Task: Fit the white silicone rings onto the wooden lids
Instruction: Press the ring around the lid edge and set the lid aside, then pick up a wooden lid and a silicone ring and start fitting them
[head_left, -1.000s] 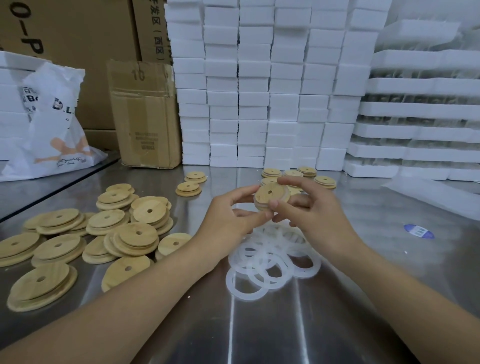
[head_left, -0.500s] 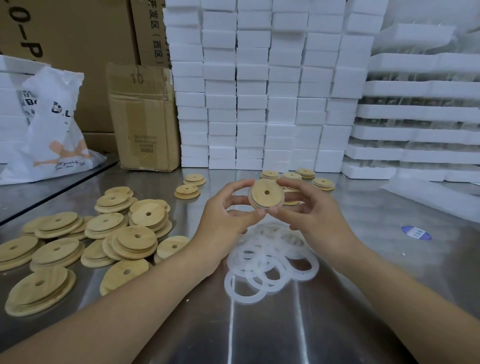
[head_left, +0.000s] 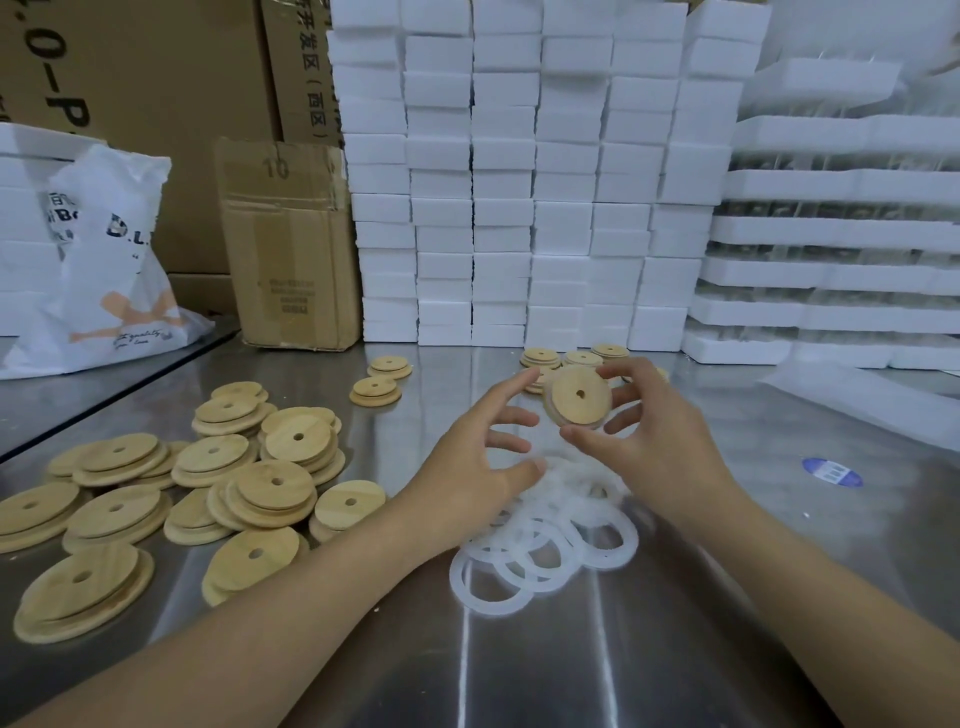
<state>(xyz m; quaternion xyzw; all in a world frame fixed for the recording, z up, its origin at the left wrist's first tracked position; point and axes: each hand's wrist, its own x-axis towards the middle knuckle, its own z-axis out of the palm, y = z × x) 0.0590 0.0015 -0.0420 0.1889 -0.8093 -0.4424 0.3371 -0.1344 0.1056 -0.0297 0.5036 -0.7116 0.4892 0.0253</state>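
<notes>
My right hand (head_left: 652, 447) holds a round wooden lid (head_left: 577, 397) with a centre hole upright by its edge, above the table. A white rim shows along the lid's lower edge. My left hand (head_left: 478, 457) is just left of the lid with fingers spread and holds nothing. Beneath both hands lies a heap of white silicone rings (head_left: 540, 551) on the steel table. A large pile of wooden lids (head_left: 218, 483) covers the table's left side. More lids lie in a small group (head_left: 566, 358) behind my hands.
Two lids (head_left: 376, 389) rest apart at mid-table. Stacked white foam blocks (head_left: 519, 182) wall off the back, foam trays (head_left: 841, 234) the right. A cardboard box (head_left: 291, 244) and a white plastic bag (head_left: 109, 270) stand at back left. A blue sticker (head_left: 831, 472) lies on the steel table (head_left: 675, 649) at right.
Both hands held the lid together before. My left hand has let go and opened, and my right hand has carried the lid a little to the right.
</notes>
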